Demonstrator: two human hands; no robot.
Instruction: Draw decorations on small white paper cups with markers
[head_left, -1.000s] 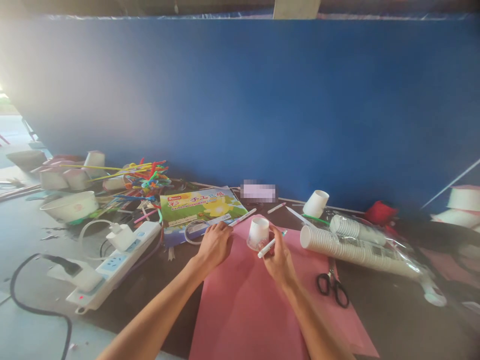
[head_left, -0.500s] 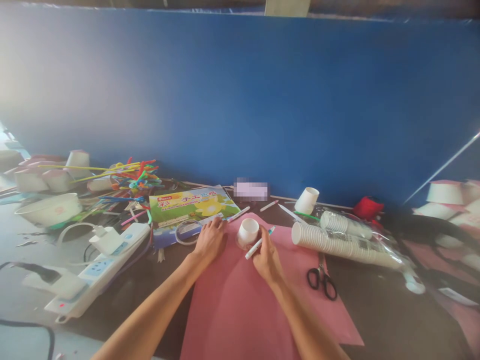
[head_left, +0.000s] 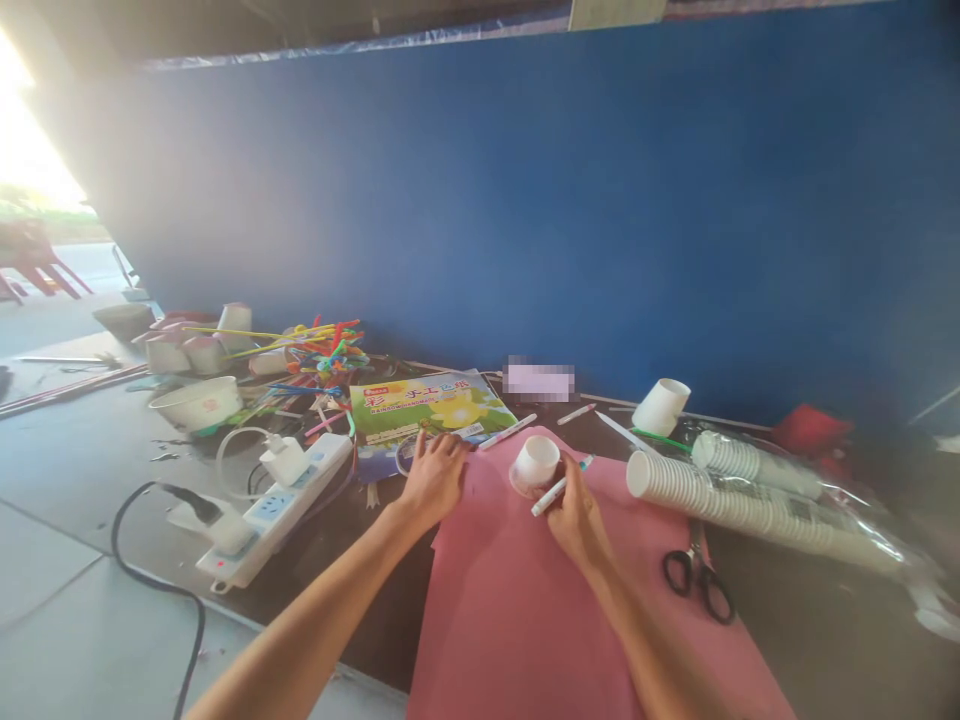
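A small white paper cup (head_left: pixel 538 462) stands upside-right or upturned, I cannot tell which, near the top of a large pink paper sheet (head_left: pixel 525 610). My right hand (head_left: pixel 577 515) is closed on a white marker pen (head_left: pixel 553 495), which lies slantwise just in front of the cup. At the sheet's upper left corner, my left hand (head_left: pixel 439 475) rests with its fingers laid on the paper's edge and the thumb apart. A roll of tape (head_left: pixel 405 455) shows partly behind that hand, on a colourful craft paper packet (head_left: pixel 386 425).
Black-handled scissors (head_left: pixel 697 580) lie on the pink paper at right. Beyond them are bagged stacked cups (head_left: pixel 742 495) and a single cup (head_left: pixel 661 406). To the left are a power strip (head_left: pixel 281 510), a bowl (head_left: pixel 199 403) and bundled pipe cleaners (head_left: pixel 326 350).
The view has swung left, so everything appears shifted right. The right hand still holds the marker beside the cup, and the left hand stays at the paper's corner.
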